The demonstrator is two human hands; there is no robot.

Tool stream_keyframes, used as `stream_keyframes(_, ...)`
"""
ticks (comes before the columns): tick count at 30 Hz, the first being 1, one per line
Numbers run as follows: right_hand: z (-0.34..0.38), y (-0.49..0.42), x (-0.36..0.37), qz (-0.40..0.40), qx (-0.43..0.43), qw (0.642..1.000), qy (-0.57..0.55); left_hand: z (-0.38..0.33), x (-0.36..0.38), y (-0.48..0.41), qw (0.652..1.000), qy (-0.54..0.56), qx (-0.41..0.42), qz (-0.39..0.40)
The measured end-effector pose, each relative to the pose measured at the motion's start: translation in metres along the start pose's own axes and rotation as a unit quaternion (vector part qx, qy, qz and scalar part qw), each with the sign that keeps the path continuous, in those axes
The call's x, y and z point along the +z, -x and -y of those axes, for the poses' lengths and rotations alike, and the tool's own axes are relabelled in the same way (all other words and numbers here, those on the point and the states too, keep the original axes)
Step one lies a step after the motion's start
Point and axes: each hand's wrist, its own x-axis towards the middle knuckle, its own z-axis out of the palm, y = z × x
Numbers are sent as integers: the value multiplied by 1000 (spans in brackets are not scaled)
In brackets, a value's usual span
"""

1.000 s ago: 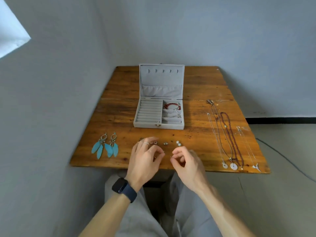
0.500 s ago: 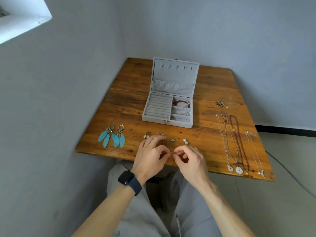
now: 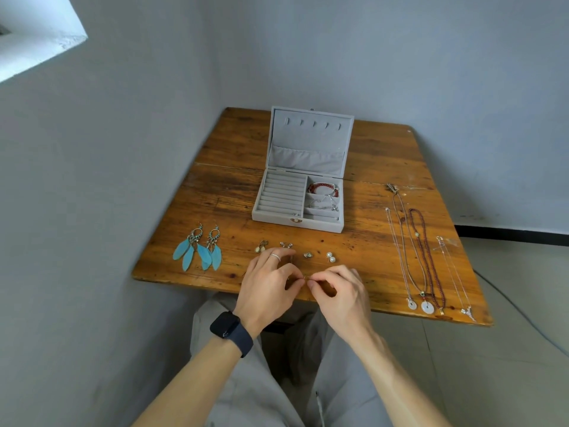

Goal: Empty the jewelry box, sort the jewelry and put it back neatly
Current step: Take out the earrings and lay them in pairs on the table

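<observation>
An open grey jewelry box (image 3: 278,218) stands mid-table, with a red bead bracelet (image 3: 323,188) and silver pieces in its right compartments. My left hand (image 3: 268,285) and my right hand (image 3: 338,291) meet near the table's front edge, and both pinch one tiny piece of jewelry (image 3: 305,278) between thumb and forefinger. Beyond them lie small earrings in a row: a drop pair (image 3: 261,247), studs (image 3: 308,255) and a pearl pair (image 3: 330,257). Blue feather earrings (image 3: 198,251) lie at the left. Several necklaces (image 3: 421,251) lie stretched out on the right.
The wooden table (image 3: 228,186) stands in a corner between two grey walls. A dark cable (image 3: 517,306) runs over the floor at the right. My grey-trousered legs are under the table's front edge.
My two hands have closed the small gap between their fingertips and now pinch the same tiny piece. The view has shifted, so the table sits a little further right in view.
</observation>
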Motion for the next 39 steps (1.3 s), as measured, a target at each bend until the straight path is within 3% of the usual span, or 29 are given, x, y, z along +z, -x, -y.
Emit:
stream_keyframes(16,5,0,-14,54,50,996,-51,10,-22,-16,1000,9,19,-6)
stream_keyframes(22,17,-29,-36,48,10,997,-62,38,-43,-71,999,-19,3,-43)
stream_keyframes(26,28,-80,-38,42,-20,999,-12,51,-40,-108,998,-47,-31,9)
stream_keyframes(31,35,-133,-17,83,-54,991,91,63,-24,-121,985,-90,-58,136)
stream_keyframes(35,34,-149,-1,131,-82,974,164,65,-13,-115,986,-64,-81,131)
stream_keyframes(39,31,-151,8,130,-94,966,202,65,-12,-116,986,-61,-88,129)
